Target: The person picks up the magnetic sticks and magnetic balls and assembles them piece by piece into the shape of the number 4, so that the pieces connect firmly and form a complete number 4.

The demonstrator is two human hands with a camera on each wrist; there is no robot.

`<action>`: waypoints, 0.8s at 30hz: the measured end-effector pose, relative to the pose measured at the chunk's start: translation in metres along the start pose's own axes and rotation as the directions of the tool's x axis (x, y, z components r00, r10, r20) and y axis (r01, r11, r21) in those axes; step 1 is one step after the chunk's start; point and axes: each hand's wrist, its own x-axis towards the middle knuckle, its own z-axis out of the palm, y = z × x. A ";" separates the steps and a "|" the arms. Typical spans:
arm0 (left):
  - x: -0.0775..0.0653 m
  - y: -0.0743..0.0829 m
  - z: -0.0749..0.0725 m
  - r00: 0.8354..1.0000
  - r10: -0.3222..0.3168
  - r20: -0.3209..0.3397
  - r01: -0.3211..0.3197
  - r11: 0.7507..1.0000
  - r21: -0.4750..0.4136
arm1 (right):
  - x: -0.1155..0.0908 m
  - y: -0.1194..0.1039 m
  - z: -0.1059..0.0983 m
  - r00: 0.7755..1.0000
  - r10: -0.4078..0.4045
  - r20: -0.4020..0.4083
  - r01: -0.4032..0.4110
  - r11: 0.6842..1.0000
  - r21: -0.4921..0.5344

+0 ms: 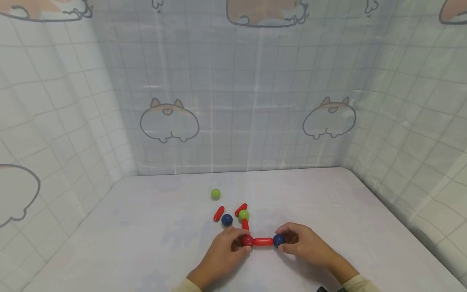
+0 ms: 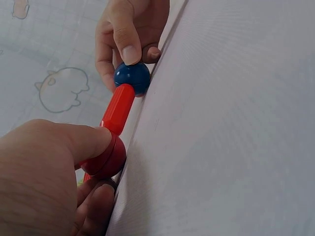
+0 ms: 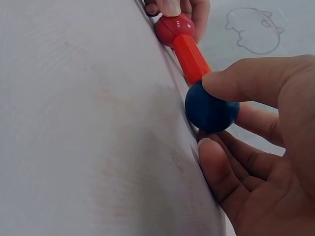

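I have the left hand (image 1: 227,250) with thumb and fingers pinching the red ball (image 1: 248,241), and the right hand (image 1: 308,245) pinching a blue ball (image 1: 279,241) in the same way. The joining rod (image 1: 263,241), also red, spans the space between the two sets of fingers, one end at each ball. I cannot tell whether this piece touches the desk (image 1: 310,198) or is held just above it. From the red ball, a second rod (image 1: 245,225) runs away from the left fingertips to a green ball (image 1: 244,215) just beyond them. A third rod (image 1: 240,209) lies at that ball's far left side; I can't see whether they are joined. Just past the left knuckles sits another blue ball (image 1: 227,220), with a fourth rod (image 1: 219,213) beside it. The other green ball (image 1: 215,194) lies farthest out from the fingers, and beyond the desk hangs a printed curtain (image 1: 237,85).
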 end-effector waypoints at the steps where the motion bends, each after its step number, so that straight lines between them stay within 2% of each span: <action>1: 0.000 0.000 0.000 1.000 0.000 0.000 0.000 1.000 0.000 | 0.000 0.000 0.000 1.000 -0.005 -0.001 0.005 1.000 -0.005; 13: 0.001 -0.001 -0.002 1.000 0.007 0.005 -0.007 1.000 -0.028 | -0.002 -0.002 0.000 1.000 -0.016 -0.016 0.015 0.999 -0.035; 24: 0.003 -0.005 -0.016 0.997 0.047 -0.064 -0.049 0.999 -0.016 | -0.002 0.001 -0.001 1.000 -0.024 -0.009 0.024 1.000 -0.019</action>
